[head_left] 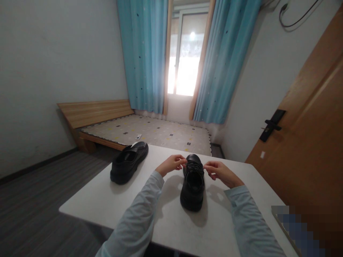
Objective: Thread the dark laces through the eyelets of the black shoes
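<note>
A black lace-up shoe stands upright on the white table, its toe pointing away from me and its opening towards me. Dark shoelaces cross its front. At the shoe's left side my left hand is closed in a pinch on a shoelace by the lacing. My right hand pinches at the lacing from the right side, thumb and forefinger together; the lace itself is hard to make out against the black shoe. Further left, a second black shoe rests on the table, apart from both hands.
The white table has rounded corners. Beyond it stands a wooden bed with a patterned mattress, on which a small white remote-like object lies. Blue curtains flank a bright window. A wooden door is on the right.
</note>
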`<state>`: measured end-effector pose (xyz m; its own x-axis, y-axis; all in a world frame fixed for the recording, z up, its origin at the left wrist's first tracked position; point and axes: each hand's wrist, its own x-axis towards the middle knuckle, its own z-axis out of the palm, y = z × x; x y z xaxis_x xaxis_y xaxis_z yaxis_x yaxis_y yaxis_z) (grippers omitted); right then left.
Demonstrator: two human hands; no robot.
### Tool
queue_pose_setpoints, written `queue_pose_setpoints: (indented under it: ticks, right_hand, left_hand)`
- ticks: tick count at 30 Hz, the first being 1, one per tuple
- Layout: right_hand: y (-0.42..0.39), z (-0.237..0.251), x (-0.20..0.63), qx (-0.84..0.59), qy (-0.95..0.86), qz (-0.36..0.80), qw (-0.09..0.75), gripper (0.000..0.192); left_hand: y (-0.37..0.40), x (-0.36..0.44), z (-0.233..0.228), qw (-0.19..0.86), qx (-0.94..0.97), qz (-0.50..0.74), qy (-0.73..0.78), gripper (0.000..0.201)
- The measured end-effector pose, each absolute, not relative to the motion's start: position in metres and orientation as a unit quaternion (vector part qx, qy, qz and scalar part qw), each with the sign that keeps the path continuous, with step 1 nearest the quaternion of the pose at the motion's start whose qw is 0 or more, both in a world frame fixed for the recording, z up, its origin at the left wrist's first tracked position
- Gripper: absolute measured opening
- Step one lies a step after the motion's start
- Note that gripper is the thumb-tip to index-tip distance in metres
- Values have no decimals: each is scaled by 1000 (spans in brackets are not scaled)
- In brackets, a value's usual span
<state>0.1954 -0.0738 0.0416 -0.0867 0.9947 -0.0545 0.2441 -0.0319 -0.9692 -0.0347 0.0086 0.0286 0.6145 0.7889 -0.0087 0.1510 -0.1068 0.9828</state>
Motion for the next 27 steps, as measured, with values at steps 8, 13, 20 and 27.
queue_pose_setpoints:
  ticks: [8, 13, 20, 27]
  right_hand:
    - [-93, 81, 157, -573, -644, 110, 495, 18]
    - [-128, 84, 104, -558, -774, -27, 296, 10]
    - [-150, 50, 82, -599, -772, -163, 134, 11]
    - [-157, 42, 84, -600, -763, -191, 143, 24]
  left_hand:
    - [21, -29, 17, 523, 683, 345, 375, 25]
    - [23, -31, 13, 456, 720, 348, 390, 23]
    - [21, -30, 8, 396, 765, 331, 385, 23]
    - [21, -31, 5, 382, 782, 318, 377, 23]
